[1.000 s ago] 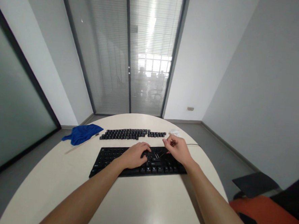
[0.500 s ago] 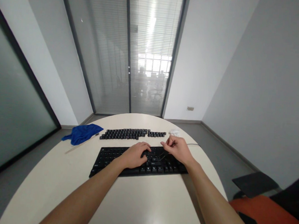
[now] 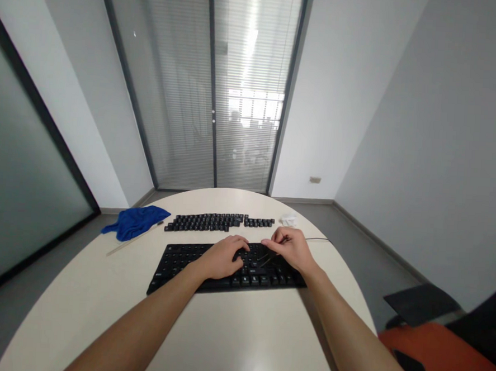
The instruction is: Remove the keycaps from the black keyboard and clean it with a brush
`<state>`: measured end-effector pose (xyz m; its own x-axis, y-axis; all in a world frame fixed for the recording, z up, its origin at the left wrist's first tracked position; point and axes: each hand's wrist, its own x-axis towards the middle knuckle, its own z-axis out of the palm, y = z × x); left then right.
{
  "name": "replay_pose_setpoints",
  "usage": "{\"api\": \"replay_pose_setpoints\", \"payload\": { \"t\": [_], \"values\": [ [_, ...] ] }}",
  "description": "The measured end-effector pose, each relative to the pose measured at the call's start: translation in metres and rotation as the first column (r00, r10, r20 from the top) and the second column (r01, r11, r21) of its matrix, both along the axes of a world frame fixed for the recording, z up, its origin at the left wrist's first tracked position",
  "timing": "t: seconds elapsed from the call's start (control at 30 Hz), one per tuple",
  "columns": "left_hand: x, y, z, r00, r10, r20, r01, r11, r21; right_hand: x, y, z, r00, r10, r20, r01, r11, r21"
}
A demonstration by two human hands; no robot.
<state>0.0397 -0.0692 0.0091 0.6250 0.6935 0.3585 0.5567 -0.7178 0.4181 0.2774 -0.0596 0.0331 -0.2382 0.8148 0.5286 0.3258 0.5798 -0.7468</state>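
Note:
A black keyboard (image 3: pixel 225 286) lies across the table in front of me, several of its keys off on the left and middle part. My left hand (image 3: pixel 225 257) rests on its middle, thumb and fingers apart, with nothing visible between them. My right hand (image 3: pixel 291 248) is closed above the keyboard's right part, thumb and fingers pinched on a wire keycap puller (image 3: pixel 267 260). The puller's thin prongs point down and left over the keys; whether they touch a key I cannot tell. Behind the keyboard, loose black keycaps (image 3: pixel 204 222) stand in rows.
On the round white table (image 3: pixel 226 335), a blue cloth (image 3: pixel 140 222) and a thin wooden-handled brush (image 3: pixel 133 240) lie at the left. Crumpled white tissue (image 3: pixel 288 219) sits behind my right hand. A cable (image 3: pixel 318 239) runs off right. An orange chair (image 3: pixel 435 353) stands at the right.
My right hand has moved slightly left with the puller, and its prongs have tilted flatter. My left hand stays where it was on the keyboard.

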Motion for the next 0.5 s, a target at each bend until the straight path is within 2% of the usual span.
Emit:
{"api": "replay_pose_setpoints", "payload": {
  "t": [0.3, 0.5],
  "values": [
    [0.001, -0.002, 0.003, 1.0, 0.005, -0.005, -0.005, 1.0, -0.003, -0.013, -0.003, -0.001, 0.987, -0.147, 0.062, 0.14, 0.985, 0.104],
    [0.002, -0.002, 0.004, 1.0, 0.006, -0.005, -0.006, 1.0, -0.006, -0.021, -0.008, 0.002, 0.98, -0.146, 0.135, 0.125, 0.981, 0.147]
  ]
}}
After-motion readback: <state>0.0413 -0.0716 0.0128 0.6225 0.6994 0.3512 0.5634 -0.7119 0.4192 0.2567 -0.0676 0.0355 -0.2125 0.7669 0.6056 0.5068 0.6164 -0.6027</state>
